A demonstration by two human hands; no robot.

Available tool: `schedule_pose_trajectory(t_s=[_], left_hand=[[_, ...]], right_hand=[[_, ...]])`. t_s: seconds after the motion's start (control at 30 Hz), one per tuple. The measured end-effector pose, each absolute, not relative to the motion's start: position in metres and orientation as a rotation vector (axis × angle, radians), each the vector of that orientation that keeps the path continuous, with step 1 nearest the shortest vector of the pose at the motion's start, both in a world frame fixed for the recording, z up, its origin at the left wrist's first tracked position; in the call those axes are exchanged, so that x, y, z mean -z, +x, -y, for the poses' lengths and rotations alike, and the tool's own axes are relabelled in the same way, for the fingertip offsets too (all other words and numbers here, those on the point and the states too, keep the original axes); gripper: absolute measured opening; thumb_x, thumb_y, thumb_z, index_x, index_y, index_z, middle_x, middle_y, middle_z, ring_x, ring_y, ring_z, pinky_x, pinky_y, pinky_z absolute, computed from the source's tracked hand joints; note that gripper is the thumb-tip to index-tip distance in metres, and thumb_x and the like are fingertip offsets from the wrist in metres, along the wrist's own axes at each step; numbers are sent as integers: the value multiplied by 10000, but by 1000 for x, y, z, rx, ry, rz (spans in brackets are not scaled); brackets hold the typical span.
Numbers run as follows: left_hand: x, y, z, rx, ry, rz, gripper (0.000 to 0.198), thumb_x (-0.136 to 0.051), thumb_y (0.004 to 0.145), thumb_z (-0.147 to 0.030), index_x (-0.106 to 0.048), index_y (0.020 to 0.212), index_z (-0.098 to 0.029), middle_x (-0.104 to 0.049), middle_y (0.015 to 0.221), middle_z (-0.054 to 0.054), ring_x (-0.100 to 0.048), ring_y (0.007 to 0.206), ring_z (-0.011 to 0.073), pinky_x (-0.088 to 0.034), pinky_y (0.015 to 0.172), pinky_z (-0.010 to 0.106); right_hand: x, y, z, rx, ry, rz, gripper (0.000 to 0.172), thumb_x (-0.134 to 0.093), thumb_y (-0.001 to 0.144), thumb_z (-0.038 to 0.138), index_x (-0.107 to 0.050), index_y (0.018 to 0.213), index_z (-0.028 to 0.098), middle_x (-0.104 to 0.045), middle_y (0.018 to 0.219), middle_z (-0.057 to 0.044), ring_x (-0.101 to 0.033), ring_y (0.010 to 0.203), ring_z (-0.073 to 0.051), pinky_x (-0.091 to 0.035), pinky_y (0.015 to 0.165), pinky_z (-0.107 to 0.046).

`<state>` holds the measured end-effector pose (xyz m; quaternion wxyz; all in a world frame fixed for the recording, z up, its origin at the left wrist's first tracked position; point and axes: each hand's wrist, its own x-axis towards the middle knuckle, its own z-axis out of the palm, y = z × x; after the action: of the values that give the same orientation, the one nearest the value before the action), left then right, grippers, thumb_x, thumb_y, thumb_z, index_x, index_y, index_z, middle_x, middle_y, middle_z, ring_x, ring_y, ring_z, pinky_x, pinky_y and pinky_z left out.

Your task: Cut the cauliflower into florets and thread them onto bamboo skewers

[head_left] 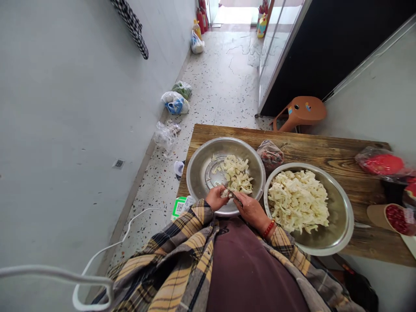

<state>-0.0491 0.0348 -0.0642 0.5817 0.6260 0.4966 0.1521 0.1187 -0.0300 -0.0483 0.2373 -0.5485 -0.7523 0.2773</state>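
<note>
My left hand (215, 198) is curled tight around a small white vegetable piece (225, 193), above the near rim of the left metal bowl (199, 169) on the wooden surface (325, 149). My right hand (251, 211) is closed on a thin knife (237, 199), which meets that piece.
</note>
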Motion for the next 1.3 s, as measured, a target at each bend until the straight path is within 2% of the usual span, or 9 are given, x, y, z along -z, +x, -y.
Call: schedule_pose_trajectory(t_s=[0.2, 0.4, 0.5, 0.67, 0.73, 0.83, 1.03, 1.17, 1.3], left_hand=[[59, -39, -20, -490, 1668, -1257, 110, -544, 634, -91, -531, 695, -181, -564, 714, 16, -539, 756, 157, -439, 750, 286], [54, -29, -14, -520, 1786, -1043, 191, -542, 618, -68, -569, 768, -184, -606, 852, 56, -551, 875, 185, -432, 837, 310], [61, -29, -26, -510, 1690, -1078, 175, -589, 609, -101, -589, 764, -183, -614, 821, 32, -564, 826, 168, -457, 799, 295], [101, -53, -86, -441, 1435, -1488, 84, -560, 687, -176, -559, 770, -165, -555, 609, -19, -533, 540, 126, -463, 563, 263], [120, -63, -112, -406, 1393, -1605, 71, -563, 717, -232, -544, 706, -165, -534, 558, -8, -538, 534, 146, -463, 561, 281], [144, -69, -139, -372, 1396, -1728, 125, -620, 688, -263, -544, 639, -177, -593, 633, 43, -605, 733, 219, -469, 704, 327], [166, -66, -152, -337, 1423, -1751, 172, -686, 589, -185, -615, 746, -188, -647, 863, 81, -583, 971, 280, -420, 860, 358], [159, -66, -146, -349, 1398, -1653, 100, -675, 595, -145, -628, 677, -177, -629, 742, 51, -608, 843, 235, -454, 782, 325], [134, -59, -123, -310, 1308, -1468, 108, -676, 631, -186, -655, 733, -161, -550, 531, -13, -549, 521, 145, -439, 532, 257]], right_hand=[[51, 109, 35, -765, -1679, 1759, 360, -328, 962, 354, -630, 1011, 164, -686, 970, -126, -640, 931, -232, -493, 824, -344], [67, 113, 23, -792, -1884, 1442, 515, -340, 925, 500, -593, 623, 169, -605, 576, -72, -552, 541, -178, -431, 551, -282], [76, 122, 18, -808, -1932, 1321, 532, -334, 918, 522, -568, 599, 166, -574, 541, -43, -502, 503, -154, -387, 506, -265], [82, 139, 22, -803, -1995, 1192, 522, -365, 894, 539, -431, 501, 202, -413, 443, 29, -342, 443, -112, -289, 460, -262], [81, 141, 25, -799, -2007, 1174, 511, -395, 878, 546, -392, 491, 212, -376, 442, 43, -305, 449, -104, -260, 457, -262], [79, 141, 29, -798, -2018, 1172, 512, -418, 869, 550, -367, 486, 214, -339, 443, 55, -281, 458, -96, -241, 457, -258], [73, 137, 31, -847, -1972, 1267, 513, -381, 905, 522, -509, 560, 164, -485, 520, 8, -377, 495, -106, -303, 482, -241], [70, 137, 27, -854, -1921, 1359, 507, -356, 924, 491, -547, 595, 157, -522, 532, -7, -417, 487, -117, -329, 485, -244], [61, 134, 13, -872, -1818, 1485, 420, -366, 939, 425, -626, 762, 145, -641, 705, -65, -568, 640, -166, -437, 620, -264]])
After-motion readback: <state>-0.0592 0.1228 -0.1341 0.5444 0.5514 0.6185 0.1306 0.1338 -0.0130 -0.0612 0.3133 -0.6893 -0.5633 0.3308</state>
